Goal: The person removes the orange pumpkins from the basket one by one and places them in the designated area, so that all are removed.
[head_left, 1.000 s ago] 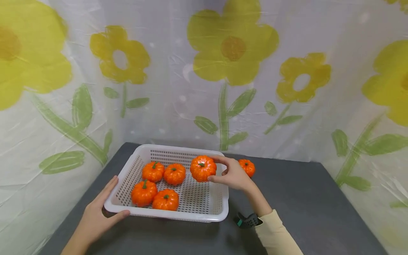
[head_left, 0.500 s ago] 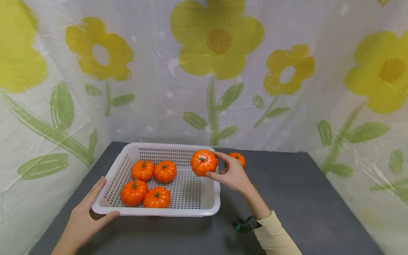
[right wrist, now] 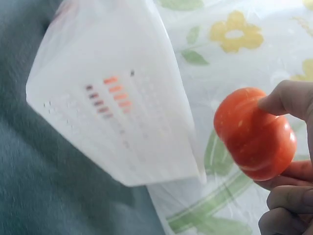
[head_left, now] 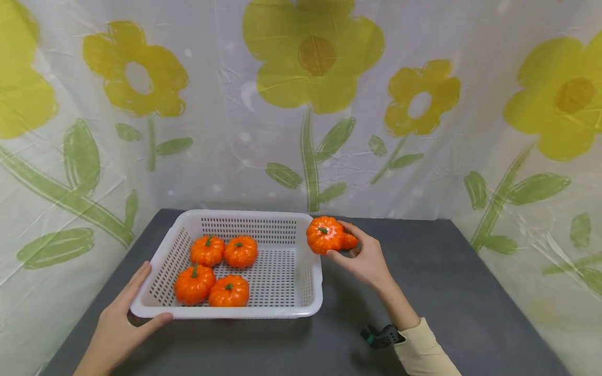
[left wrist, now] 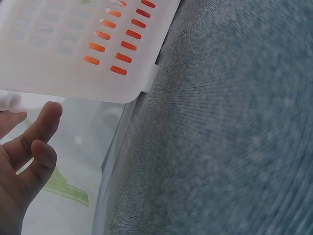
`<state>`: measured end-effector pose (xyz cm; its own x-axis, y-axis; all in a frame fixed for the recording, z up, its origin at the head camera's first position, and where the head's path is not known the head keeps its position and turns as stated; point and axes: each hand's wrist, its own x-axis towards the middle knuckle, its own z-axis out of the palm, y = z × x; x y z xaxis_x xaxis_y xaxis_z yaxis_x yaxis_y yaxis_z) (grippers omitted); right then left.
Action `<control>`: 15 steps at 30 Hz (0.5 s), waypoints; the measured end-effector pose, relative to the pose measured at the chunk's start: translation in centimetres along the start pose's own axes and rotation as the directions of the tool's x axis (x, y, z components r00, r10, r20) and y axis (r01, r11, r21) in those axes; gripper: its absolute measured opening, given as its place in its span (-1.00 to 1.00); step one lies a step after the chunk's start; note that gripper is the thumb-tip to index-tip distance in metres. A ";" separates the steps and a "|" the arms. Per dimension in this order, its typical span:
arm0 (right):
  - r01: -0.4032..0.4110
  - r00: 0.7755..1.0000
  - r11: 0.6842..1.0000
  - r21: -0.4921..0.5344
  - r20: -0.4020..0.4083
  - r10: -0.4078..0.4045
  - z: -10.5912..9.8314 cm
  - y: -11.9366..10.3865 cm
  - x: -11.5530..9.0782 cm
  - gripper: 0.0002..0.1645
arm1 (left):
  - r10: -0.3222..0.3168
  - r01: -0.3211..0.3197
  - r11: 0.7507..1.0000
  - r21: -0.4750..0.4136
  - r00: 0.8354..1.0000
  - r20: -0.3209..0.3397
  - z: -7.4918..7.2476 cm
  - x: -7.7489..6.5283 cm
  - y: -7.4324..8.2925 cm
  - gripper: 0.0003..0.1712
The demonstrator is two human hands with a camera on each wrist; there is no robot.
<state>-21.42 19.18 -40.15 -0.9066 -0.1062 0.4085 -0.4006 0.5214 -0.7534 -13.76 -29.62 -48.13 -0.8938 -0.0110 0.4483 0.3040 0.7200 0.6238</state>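
Note:
My right hand (head_left: pixel 364 256) pinches a small orange pumpkin (head_left: pixel 324 235) with a green stem, just over the right rim of a white plastic basket (head_left: pixel 282 312). In the right wrist view, thumb and fingers grip the pumpkin (right wrist: pixel 252 129) beside the basket's outer wall (right wrist: pixel 112 49). Several similar pumpkins (head_left: pixel 229 291) sit in the basket's left half. My left hand (head_left: pixel 115 326) rests at the near left corner, thumb by the front rim and fingers extended along the left side. The left wrist view shows loosely bent fingers (left wrist: pixel 41 132) below the basket wall (left wrist: pixel 68 78).
Another orange pumpkin (head_left: pixel 349 241) lies on the dark grey table (head_left: pixel 447 292) behind the right hand, partly hidden. A flower-printed curtain (head_left: pixel 226 130) stands close around the table's back and sides.
My right hand has carried the pumpkin rightward, from over the basket's inside to its right rim. The left hand stays at the corner. The head view has shifted slightly.

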 end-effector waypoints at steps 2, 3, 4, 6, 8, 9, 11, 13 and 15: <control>-0.009 1.000 1.000 -0.008 -0.019 0.009 -0.4 0.5 0.1 -0.18 | -0.001 0.001 1.000 0.008 1.000 -0.006 0.0 0.0 0.0 0.33; -0.019 0.999 1.000 -0.017 -0.031 0.018 -0.5 0.8 0.1 -0.16 | 0.000 0.001 1.000 0.012 1.000 -0.006 0.0 0.0 -0.1 0.33; -0.030 0.999 0.999 -0.020 -0.042 0.029 -0.7 1.0 0.2 -0.15 | 0.001 -0.001 1.000 0.010 1.000 -0.006 0.0 -0.1 -0.1 0.33; -0.060 0.996 0.998 -0.022 -0.063 0.059 -1.1 1.3 0.3 -0.14 | 0.011 -0.011 1.000 0.006 1.000 -0.009 0.1 -0.1 -0.1 0.32; -0.091 0.992 0.995 -0.027 -0.089 0.088 -1.5 1.7 0.5 -0.14 | 0.018 -0.017 1.000 0.004 1.000 -0.011 0.1 -0.1 -0.1 0.33; -0.104 0.990 0.994 -0.033 -0.102 0.101 -1.7 1.9 0.6 -0.15 | 0.023 -0.023 1.000 0.003 1.000 -0.012 0.0 -0.1 -0.1 0.33; -0.126 0.984 0.991 -0.041 -0.133 0.119 -2.2 2.3 0.8 -0.16 | 0.025 -0.025 1.000 0.005 1.000 -0.010 0.0 -0.1 -0.1 0.34; -0.143 0.978 0.989 -0.048 -0.161 0.134 -2.8 2.9 0.9 -0.18 | 0.020 -0.020 1.000 0.007 1.000 -0.005 0.0 -0.1 -0.1 0.34; -0.161 0.972 0.985 -0.057 -0.182 0.148 -3.5 3.6 0.8 -0.19 | 0.013 -0.013 1.000 0.010 1.000 0.003 0.1 0.0 0.1 0.34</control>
<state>-23.12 23.96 -40.70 -0.9162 0.1280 0.3797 -0.2416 0.5795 -0.7784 -13.77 -29.50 -48.18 -0.8909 0.0006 0.4541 0.3124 0.7267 0.6119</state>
